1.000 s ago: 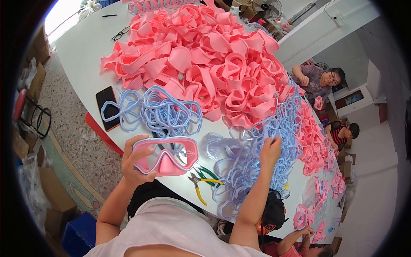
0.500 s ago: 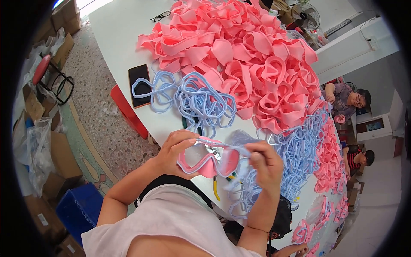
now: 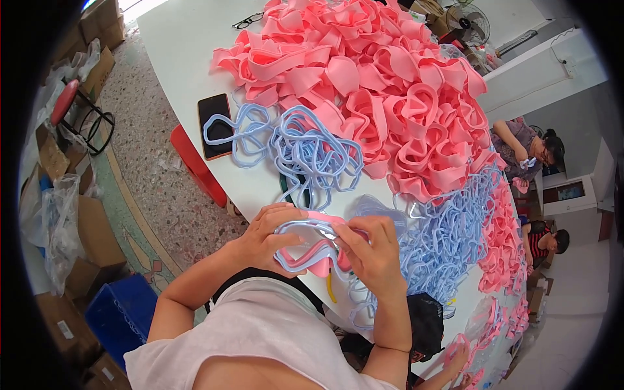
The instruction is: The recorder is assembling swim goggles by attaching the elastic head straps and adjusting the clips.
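A pink goggle skirt (image 3: 317, 266), soft and mask-shaped, is held in front of my body above the near table edge. My left hand (image 3: 266, 237) is closed round its left end. A light blue goggle frame (image 3: 304, 224) lies along the skirt's outline. At the upper right side my right hand (image 3: 376, 253) pinches the blue rim, hiding that end of the piece. Just beyond my hands sits a bunch of light blue frames (image 3: 312, 156). To the right spreads a larger heap of blue frames (image 3: 442, 240). A yellow tool handle (image 3: 331, 287) shows beneath the piece.
A large pile of pink skirts (image 3: 370, 84) covers the far table. A phone (image 3: 214, 123) and eyeglasses (image 3: 248, 21) lie at the left. Beside the table are a red stool (image 3: 197, 166) and a blue bin (image 3: 123, 318). Two people (image 3: 520, 146) sit at right; another arm (image 3: 448, 370) reaches in below.
My right hand has moved left and slightly down, bringing the blue frame onto the pink skirt. My left hand keeps its grip. The arm at lower right reaches farther in.
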Motion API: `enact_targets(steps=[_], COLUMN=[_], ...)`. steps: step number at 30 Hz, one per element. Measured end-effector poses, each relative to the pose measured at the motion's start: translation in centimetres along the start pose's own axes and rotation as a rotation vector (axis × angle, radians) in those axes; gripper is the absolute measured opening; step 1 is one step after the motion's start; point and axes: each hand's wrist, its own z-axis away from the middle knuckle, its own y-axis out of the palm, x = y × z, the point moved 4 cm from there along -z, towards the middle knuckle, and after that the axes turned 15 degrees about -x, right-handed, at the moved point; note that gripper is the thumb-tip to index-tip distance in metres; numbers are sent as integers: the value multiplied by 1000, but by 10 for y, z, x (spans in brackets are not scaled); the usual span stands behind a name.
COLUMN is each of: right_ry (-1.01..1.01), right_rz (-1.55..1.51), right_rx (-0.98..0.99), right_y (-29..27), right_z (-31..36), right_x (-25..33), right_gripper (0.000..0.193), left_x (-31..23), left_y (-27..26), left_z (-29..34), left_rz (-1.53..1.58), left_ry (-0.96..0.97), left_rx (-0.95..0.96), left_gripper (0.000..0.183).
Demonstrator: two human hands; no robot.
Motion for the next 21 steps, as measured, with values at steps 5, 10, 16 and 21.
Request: enact_targets(steps=[5, 10, 16, 21], right_ry=[187, 267, 227, 164], right_rz=[-195, -292, -332, -292], right_rx=[-14, 78, 261, 253], right_y=[-3, -11, -7, -7], right_z=[1, -4, -3, 2], right_x=[-4, -5, -6, -9], right_gripper=[33, 32, 33, 30], left_x=[-9, -15, -16, -16], left_y=[1, -4, -6, -6], left_z=[-2, 3, 2, -7], left_rz=[29, -11, 0, -6], left_ry=[89, 225, 409, 224], left_rx=[-5, 41, 60, 189], left_gripper=[73, 49, 38, 50])
